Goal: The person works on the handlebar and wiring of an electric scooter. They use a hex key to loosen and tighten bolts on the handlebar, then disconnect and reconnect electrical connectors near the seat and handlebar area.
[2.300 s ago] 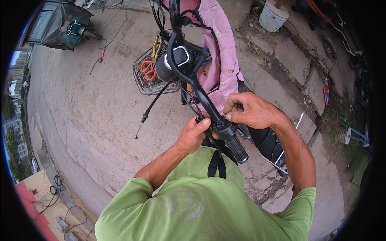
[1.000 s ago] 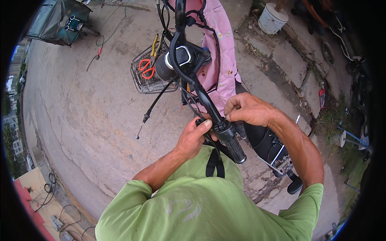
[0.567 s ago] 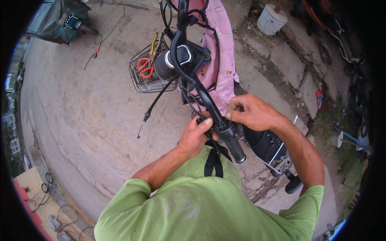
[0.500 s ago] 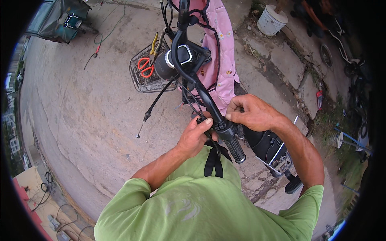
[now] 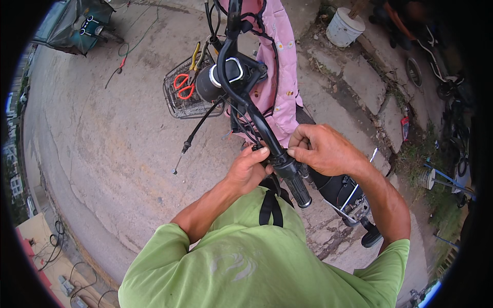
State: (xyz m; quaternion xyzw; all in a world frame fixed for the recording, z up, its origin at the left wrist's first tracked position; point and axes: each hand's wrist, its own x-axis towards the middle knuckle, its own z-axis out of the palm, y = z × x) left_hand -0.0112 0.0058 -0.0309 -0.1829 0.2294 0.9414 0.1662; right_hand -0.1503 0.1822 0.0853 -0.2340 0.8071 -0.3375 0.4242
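Note:
The black handlebar (image 5: pixel 265 129) of a two-wheeler slants toward me, ending in a ribbed rubber grip (image 5: pixel 298 189). My left hand (image 5: pixel 247 168) is closed at the bar's left side, thumb on top, around the black brake lever by the grip; its fingertips are partly hidden. On the bar's other side, my right hand (image 5: pixel 324 149) is closed, thumb and forefinger pinched beside the grip's inner end. Whatever is in that pinch is too small to make out. A black brake cable (image 5: pixel 194 134) hangs out to the left, its bare metal end loose.
Beyond the bar, a wire basket (image 5: pixel 174 105) holds orange-handled scissors (image 5: pixel 183 86) and yellow-handled pliers (image 5: pixel 195 57). A pink quilted cover (image 5: pixel 285 66) drapes the front. A white bucket (image 5: pixel 345 28) stands far right on broken paving. A covered vehicle (image 5: pixel 77 28) is parked far left.
The view has shifted slightly. Both hands stay at the handlebar; my right thumb and forefinger have shifted a little at the bar.

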